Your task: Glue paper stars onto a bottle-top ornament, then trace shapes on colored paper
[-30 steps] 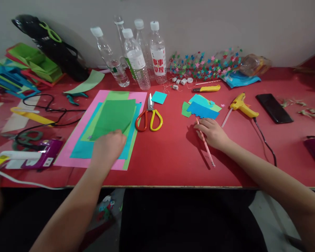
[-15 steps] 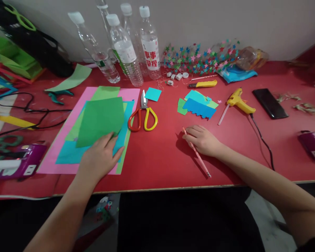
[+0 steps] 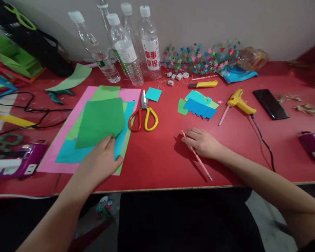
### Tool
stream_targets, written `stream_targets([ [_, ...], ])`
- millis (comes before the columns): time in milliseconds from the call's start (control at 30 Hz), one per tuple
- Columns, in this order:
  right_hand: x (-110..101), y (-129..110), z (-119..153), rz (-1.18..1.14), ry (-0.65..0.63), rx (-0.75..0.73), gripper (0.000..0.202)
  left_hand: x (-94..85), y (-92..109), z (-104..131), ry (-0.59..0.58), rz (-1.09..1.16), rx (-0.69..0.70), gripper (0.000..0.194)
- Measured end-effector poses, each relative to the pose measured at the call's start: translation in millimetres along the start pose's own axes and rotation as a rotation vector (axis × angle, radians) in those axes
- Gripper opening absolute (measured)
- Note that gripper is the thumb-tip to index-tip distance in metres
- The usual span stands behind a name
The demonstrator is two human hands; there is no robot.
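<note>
My left hand (image 3: 103, 155) pinches the lower right corner of a dark green sheet (image 3: 99, 120), which lifts slightly there. Beneath it lie a blue sheet (image 3: 68, 154), light green paper and a pink sheet (image 3: 48, 161). My right hand (image 3: 201, 141) rests on the red table (image 3: 152, 161) with its fingers closed round a pink pencil (image 3: 199, 161), whose lower end points toward the table's front edge. Scissors (image 3: 144, 112) with one red and one yellow handle lie between my hands, beside a small cyan square (image 3: 153, 94).
Clear bottles (image 3: 126, 52) stand at the back left. Paper scraps (image 3: 199, 106), a yellow cutter (image 3: 207, 84), a glue gun (image 3: 238, 101) and a black phone (image 3: 270, 103) lie at the right. Black cables (image 3: 42, 112) cross the left side.
My left hand has moved slightly down and left, still at the green sheet's corner. My right hand and the pencil have shifted slightly toward the front edge.
</note>
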State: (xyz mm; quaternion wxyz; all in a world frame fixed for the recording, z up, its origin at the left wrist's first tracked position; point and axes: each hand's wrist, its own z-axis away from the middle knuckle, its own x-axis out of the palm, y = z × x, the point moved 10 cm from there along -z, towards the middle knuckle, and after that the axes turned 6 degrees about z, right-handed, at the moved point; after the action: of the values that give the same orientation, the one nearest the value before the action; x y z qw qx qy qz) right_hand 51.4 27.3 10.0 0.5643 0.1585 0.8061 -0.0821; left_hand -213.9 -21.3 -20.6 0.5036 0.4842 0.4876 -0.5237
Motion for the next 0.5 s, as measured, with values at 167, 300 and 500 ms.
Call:
stream_targets([
  [167, -0.5, -5.7, -2.7, 0.029, -0.013, -0.041, 0.027, 1.9, 2.2, -4.1, -0.013, -0.139, 0.009, 0.056],
  [300, 5.4, -13.9, -19.4, 0.021, -0.064, -0.054, 0.027, 3.1, -0.9, -4.4, -0.011, -0.156, 0.008, 0.056],
  [500, 30.1, -27.9, -89.4, 0.031, -0.092, 0.024, 0.024, 4.9, 3.0, -5.6, 0.002, -0.145, 0.048, 0.058],
])
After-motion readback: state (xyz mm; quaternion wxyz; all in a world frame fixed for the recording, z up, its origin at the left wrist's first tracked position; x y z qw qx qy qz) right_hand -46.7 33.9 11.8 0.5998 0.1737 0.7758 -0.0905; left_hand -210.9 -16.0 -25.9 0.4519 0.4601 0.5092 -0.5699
